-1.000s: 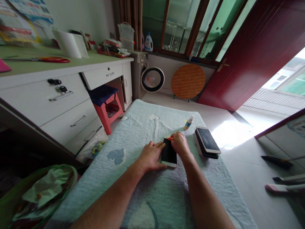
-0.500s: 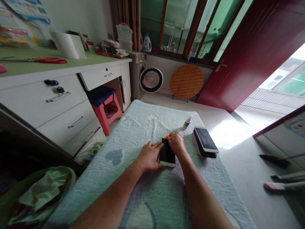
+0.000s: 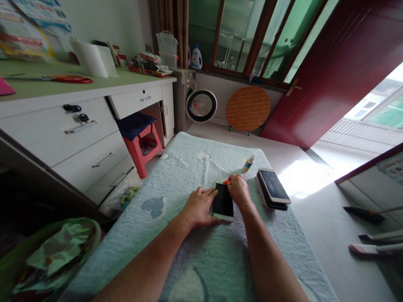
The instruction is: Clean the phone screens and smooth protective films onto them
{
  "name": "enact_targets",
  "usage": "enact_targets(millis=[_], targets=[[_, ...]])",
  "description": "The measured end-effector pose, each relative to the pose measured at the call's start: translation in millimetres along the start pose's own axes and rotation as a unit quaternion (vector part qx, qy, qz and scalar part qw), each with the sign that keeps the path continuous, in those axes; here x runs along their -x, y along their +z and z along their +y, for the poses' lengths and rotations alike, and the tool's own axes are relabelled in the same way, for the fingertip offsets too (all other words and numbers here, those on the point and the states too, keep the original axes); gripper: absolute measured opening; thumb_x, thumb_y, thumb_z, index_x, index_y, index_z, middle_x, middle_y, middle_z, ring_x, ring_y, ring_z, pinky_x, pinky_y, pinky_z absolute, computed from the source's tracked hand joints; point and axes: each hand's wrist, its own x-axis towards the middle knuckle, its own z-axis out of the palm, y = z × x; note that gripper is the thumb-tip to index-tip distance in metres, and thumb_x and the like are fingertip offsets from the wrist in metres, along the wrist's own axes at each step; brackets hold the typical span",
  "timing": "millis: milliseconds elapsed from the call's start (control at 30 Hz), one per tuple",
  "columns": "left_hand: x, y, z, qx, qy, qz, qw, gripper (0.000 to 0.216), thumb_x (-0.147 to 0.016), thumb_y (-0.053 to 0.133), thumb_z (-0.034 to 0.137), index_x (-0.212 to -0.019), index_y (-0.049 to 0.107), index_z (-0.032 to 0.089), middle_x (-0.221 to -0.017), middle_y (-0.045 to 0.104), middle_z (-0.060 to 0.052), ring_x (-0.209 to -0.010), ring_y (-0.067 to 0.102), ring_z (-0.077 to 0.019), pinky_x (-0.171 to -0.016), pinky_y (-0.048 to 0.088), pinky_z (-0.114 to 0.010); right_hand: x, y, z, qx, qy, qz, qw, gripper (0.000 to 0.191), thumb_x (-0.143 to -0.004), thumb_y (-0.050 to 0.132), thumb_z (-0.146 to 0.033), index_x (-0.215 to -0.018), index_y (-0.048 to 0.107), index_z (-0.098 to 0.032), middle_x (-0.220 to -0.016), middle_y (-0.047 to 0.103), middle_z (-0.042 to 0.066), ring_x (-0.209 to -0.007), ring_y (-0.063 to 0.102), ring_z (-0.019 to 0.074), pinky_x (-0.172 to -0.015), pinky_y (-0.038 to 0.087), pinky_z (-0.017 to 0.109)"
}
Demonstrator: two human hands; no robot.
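Note:
A white-framed smartphone (image 3: 223, 203) lies screen up on the quilted cloth. My left hand (image 3: 201, 205) grips it along the left side, fingers at the upper edge and thumb at the lower left corner. In my right hand (image 3: 239, 191) an orange cloth (image 3: 227, 182) is pinched, pressed at the phone's upper right corner; most of the cloth is hidden by the fingers. Just beyond that hand stands a small spray bottle (image 3: 249, 162) with a white top. To the right is a stack of several phones, its top phone (image 3: 275, 185) lying screen up.
The pale blue quilted cover (image 3: 189, 167) spreads under everything. At left are a white drawer desk (image 3: 85, 142), a red stool (image 3: 143, 147) and a bin (image 3: 94, 235) with rubbish. A washing machine door (image 3: 201, 105) hangs ajar behind; brooms (image 3: 365, 214) lie at right.
My right hand with the orange cloth has shifted slightly right along the phone's top edge, baring its upper corner area. My left hand keeps its hold; the whole view has drifted slightly.

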Motion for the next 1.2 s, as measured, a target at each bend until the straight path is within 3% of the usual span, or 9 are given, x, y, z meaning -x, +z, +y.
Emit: enact_targets(millis=[233,533,933,1200], targets=[[0.3,-0.4,0.5,-0.007,-0.010,-0.007,1.000,0.086,-0.059,0.073,0.058,-0.133,0.047,0.023,-0.141,0.050,-0.006,-0.113,0.050,-0.0341,-0.097,0.040,-0.043,0.7,2.0,9.2,-0.036,-0.010,0.014,0.999,0.018,-0.080,0.052,-0.013,-0.084,0.069,-0.017,-0.080,0.058,0.004,-0.073,0.050,0.0138,-0.066,0.034,0.022],[0.1,-3.5,2.9,-0.009,-0.006,-0.011,1.000,0.083,-0.060,0.073,0.056,-0.132,0.048,0.022,-0.137,0.053,-0.007,-0.113,0.051,-0.0338,-0.097,0.039,-0.042,0.4,8.9,0.2,-0.044,-0.040,0.026,0.998,0.018,-0.082,0.052,-0.017,-0.078,0.069,-0.016,-0.081,0.058,0.006,-0.075,0.052,0.0148,-0.071,0.037,0.023],[0.7,0.5,2.3,-0.003,-0.015,-0.002,1.000,0.082,-0.059,0.074,0.058,-0.129,0.048,0.027,-0.135,0.055,-0.004,-0.112,0.051,-0.0338,-0.096,0.040,-0.043,-5.4,6.2,6.9,-0.016,0.028,0.013,0.999,0.011,-0.082,0.057,-0.020,-0.081,0.068,-0.016,-0.083,0.061,0.006,-0.078,0.054,0.0152,-0.069,0.036,0.023],[0.3,-0.6,3.5,-0.003,-0.015,-0.004,1.000,0.079,-0.059,0.075,0.057,-0.127,0.049,0.025,-0.133,0.056,-0.006,-0.111,0.051,-0.0341,-0.096,0.040,-0.044,-5.1,9.1,1.7,-0.042,-0.005,0.024,0.999,0.012,-0.082,0.057,-0.019,-0.077,0.068,-0.015,-0.083,0.061,0.006,-0.077,0.054,0.0143,-0.068,0.037,0.022]])
